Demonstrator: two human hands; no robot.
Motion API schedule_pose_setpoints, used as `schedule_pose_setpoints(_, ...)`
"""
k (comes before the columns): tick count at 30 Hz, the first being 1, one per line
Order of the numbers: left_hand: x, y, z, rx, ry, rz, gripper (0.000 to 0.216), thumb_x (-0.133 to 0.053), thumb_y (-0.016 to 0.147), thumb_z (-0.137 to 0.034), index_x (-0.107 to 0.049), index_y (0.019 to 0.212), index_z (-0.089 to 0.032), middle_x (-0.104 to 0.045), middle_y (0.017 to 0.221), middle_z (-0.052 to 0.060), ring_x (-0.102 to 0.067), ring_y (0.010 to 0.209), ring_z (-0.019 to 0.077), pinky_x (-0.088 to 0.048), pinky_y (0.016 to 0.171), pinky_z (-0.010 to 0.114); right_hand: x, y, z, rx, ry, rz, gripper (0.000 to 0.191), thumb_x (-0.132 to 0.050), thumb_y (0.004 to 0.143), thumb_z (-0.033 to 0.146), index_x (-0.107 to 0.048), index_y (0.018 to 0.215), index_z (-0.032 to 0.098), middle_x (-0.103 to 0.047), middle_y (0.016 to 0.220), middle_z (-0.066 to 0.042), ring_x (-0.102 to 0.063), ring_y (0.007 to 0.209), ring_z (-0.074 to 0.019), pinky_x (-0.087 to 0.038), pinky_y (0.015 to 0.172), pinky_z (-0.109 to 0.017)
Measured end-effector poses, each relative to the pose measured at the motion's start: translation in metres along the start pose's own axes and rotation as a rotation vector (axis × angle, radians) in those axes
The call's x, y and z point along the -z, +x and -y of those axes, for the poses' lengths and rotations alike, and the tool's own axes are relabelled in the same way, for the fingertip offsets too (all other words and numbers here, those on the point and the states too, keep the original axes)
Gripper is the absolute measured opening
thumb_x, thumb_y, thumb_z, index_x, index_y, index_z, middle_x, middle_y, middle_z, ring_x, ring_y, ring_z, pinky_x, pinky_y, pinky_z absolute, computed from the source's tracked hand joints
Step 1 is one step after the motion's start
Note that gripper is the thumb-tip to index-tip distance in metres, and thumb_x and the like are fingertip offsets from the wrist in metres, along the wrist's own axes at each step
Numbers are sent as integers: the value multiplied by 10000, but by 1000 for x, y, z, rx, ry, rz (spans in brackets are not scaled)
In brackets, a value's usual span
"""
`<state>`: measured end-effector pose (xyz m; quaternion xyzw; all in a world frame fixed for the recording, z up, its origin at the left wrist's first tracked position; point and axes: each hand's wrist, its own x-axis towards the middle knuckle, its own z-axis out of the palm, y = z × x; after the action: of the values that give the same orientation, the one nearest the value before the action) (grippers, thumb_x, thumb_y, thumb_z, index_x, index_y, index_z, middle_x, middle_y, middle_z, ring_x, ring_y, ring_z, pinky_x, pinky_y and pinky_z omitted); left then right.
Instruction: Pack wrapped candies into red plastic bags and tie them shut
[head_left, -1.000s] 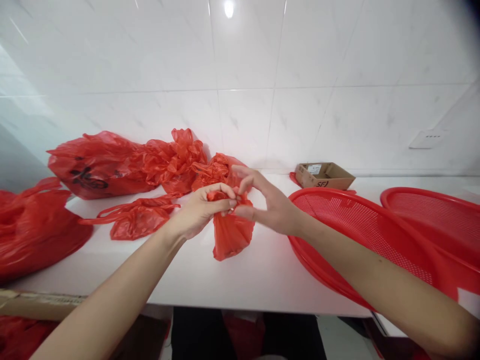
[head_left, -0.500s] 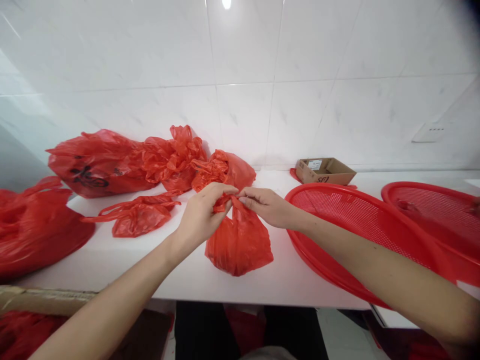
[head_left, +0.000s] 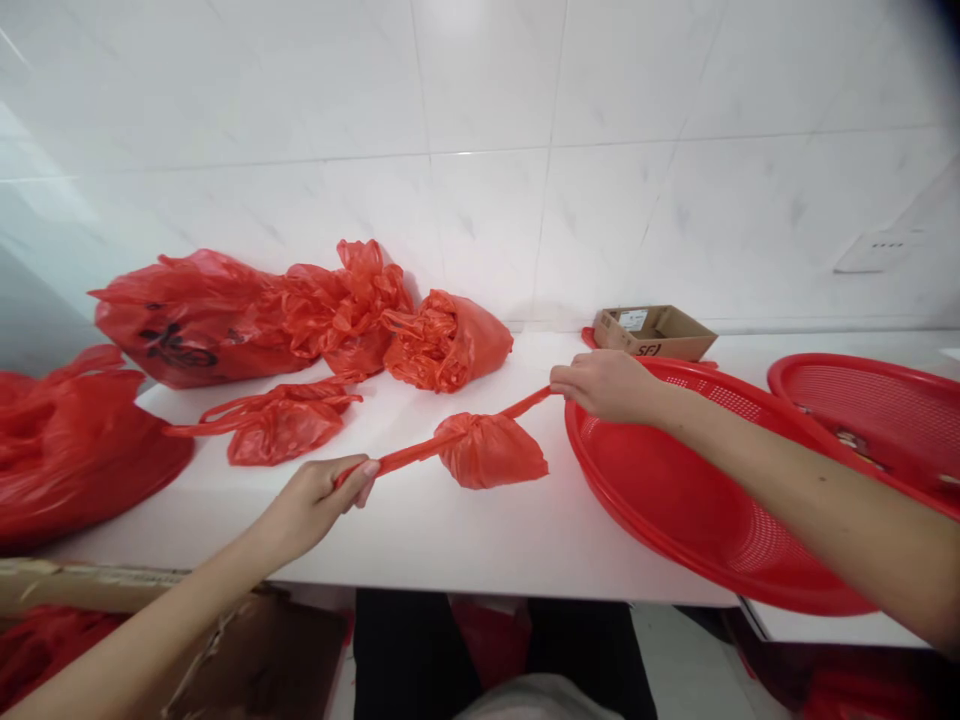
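A small red plastic bag [head_left: 493, 453] sits at the middle of the white table, its neck cinched tight and its two handles stretched out to either side. My left hand [head_left: 330, 495] is closed around one handle, down and to the left of the bag. The other handle is pinched in my right hand [head_left: 604, 385], up and to the right, above the rim of a red perforated basket [head_left: 675, 500]. What the bag contains is hidden by the plastic. Left of it lies another small red bag [head_left: 285, 428] with its handles trailing.
Several full red bags, including a large printed one [head_left: 195, 330], stand along the tiled wall. A bulky red bag [head_left: 67, 460] rests at far left. A small cardboard box [head_left: 679, 335] stands behind the baskets; a second red basket [head_left: 885, 400] is at right. An open carton [head_left: 97, 585] sits below the table.
My hands were together at the bag's neck; now they have moved apart, left and right, drawing the handles taut. The bag's top has tightened and the bag looks more compact.
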<state>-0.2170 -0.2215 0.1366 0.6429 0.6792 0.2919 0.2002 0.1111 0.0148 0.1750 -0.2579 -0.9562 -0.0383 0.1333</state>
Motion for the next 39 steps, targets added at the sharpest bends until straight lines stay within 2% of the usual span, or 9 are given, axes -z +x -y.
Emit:
schedule_pose_setpoints(3,-7,9,-14,-12,-129,-120,469,-418,935,-502,-561,603,-204,-527,566,-9,-488,558,147,-384,573,244,-3,3,43,-265,144,-61,226,-412,967,322,-538,820,206,-558,619,-25,-413,505,-125,-200,549,-278)
schedule_pose_setpoints(7,-33,25,-28,-148,-215,-342,374,-447,945,-446,-571,691,-200,-568,670,7,-528,652,158,-410,646,260,-31,-6,116,-377,334,-176,215,-348,994,357,-506,924,229,-566,631,-19,-435,506,-139,-181,525,-283)
schedule_pose_setpoints(12,-86,64,-21,-277,-112,-261,339,-376,977,-396,-645,923,-196,-630,913,67,-595,895,195,-455,846,312,-105,-6,158,-625,492,-282,303,-274,1009,349,-532,1136,254,-647,987,-64,-605,813,-192,-298,578,-264)
schedule_pose_setpoints(15,-113,85,-6,-237,-51,-227,360,-361,975,-408,-653,1051,-212,-640,1011,73,-609,954,203,-460,908,338,-143,-4,154,-702,488,-233,348,-257,1012,343,-533,1210,261,-656,1039,-57,-621,839,-186,-337,618,-265)
schedule_pose_setpoints(19,-129,97,8,-136,15,-193,421,-308,984,-440,-642,1151,-245,-697,1075,59,-653,966,225,-475,911,364,-160,-6,137,-675,481,-200,363,-230,1024,358,-526,1219,281,-697,914,4,-631,754,-155,-344,642,-245)
schedule_pose_setpoints(25,-123,98,22,-13,76,-133,463,-309,971,-508,-652,1194,-292,-733,1110,-2,-686,970,206,-489,897,297,-162,-5,102,-749,399,-134,373,-218,1022,392,-542,1167,275,-675,772,-2,-593,657,-153,-278,575,-234)
schedule_pose_setpoints(33,-121,109,56,227,273,-97,496,-308,958,-502,-709,1139,-271,-759,991,60,-688,886,263,-497,730,334,-180,16,78,-807,275,11,316,-297,1005,351,-580,1104,251,-677,753,-36,-590,644,-168,-267,570,-255)
schedule_pose_setpoints(36,-121,114,56,231,365,-64,446,-352,946,-502,-712,1141,-325,-749,976,70,-674,854,276,-470,706,343,-183,26,74,-797,236,45,310,-311,1003,349,-582,1101,236,-694,802,-56,-615,695,-185,-302,603,-269)
schedule_pose_setpoints(39,-123,113,56,168,438,-55,401,-367,960,-406,-674,1212,-351,-717,983,81,-645,889,268,-444,784,363,-184,29,73,-807,214,67,313,-312,1004,353,-577,1119,232,-703,845,-67,-637,749,-201,-334,634,-279)
